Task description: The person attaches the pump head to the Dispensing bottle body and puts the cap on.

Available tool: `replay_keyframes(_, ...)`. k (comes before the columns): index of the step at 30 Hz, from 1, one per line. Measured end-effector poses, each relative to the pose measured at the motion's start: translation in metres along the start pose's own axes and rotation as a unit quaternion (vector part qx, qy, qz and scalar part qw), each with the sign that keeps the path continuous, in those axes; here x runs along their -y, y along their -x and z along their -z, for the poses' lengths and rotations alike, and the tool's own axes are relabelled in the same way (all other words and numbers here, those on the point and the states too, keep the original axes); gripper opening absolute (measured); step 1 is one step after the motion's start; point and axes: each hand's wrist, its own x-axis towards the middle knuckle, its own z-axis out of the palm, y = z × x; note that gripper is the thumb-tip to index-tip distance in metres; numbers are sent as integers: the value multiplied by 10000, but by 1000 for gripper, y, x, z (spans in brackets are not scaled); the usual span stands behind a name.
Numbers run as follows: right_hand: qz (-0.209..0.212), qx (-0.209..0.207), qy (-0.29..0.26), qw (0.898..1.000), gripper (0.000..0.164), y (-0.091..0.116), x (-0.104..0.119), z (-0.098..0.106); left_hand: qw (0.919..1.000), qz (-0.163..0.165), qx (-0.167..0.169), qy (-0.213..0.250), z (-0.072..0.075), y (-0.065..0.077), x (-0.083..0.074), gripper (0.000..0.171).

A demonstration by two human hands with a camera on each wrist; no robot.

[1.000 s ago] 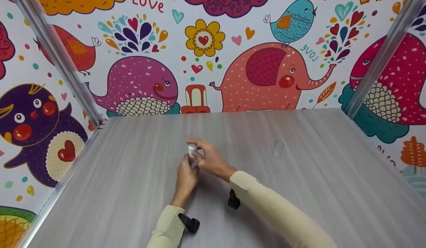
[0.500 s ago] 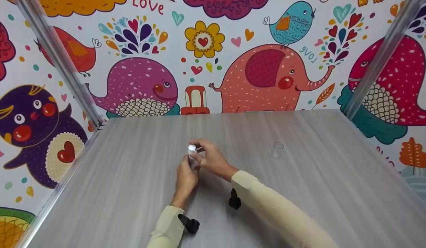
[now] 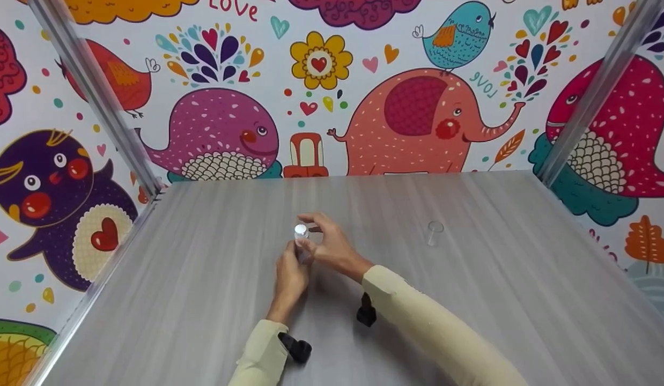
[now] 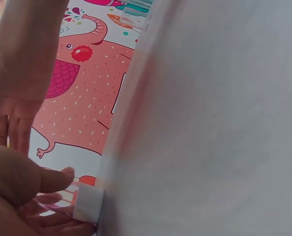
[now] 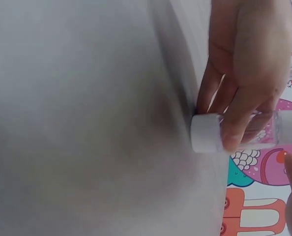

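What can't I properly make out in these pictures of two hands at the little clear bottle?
- Lower end of the clear bottle: head view, hidden by the left hand.
- Most of the right hand: right wrist view, cut off by the right edge.
- Fine detail of the clear cup: head view, too small.
- Table grain: right wrist view, blurred.

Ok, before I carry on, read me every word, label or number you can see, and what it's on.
"Love": red lettering, top left on the patterned wall.
"Love", reversed: teal lettering above the printed elephant's trunk.
Pink marks, wall's lower right: possibly letters, mostly hidden, unreadable.
White-capped bottle, clear cup: no legible text.
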Motion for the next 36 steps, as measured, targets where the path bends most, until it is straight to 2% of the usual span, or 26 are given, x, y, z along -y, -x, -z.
replay_keyframes(6,67,258,-90,9996,50,-1,4,-2,10000,-83,-16,-4,1,-1,0,23)
replay_keyframes(12,557,259,379,9974,43,-2,2,-4,9999,-100,-12,-76,-1,1,-1,17)
replay_keyframes(14,603,250,467,9968,41,-3,1,-3,9999,-105,-66,-101,-1,1,-2,18)
replay_keyframes(19,375,353,396,9979,38,-4,4,0,9997,-74,-142,-158,-2,0,-2,20)
replay_keyframes(25,74,427,206,9988,38,-7,5,1,9997,-191,-145,-66,-1,-1,-2,22)
replay_keyframes(29,-68,417,144,9990,38,-7,4,1,9999,-69,-92,-66,0,-1,-2,25)
replay_keyframes(36,-5,240,184,9995,37,-8,4,1,9999,93,17,68,0,0,-1,29)
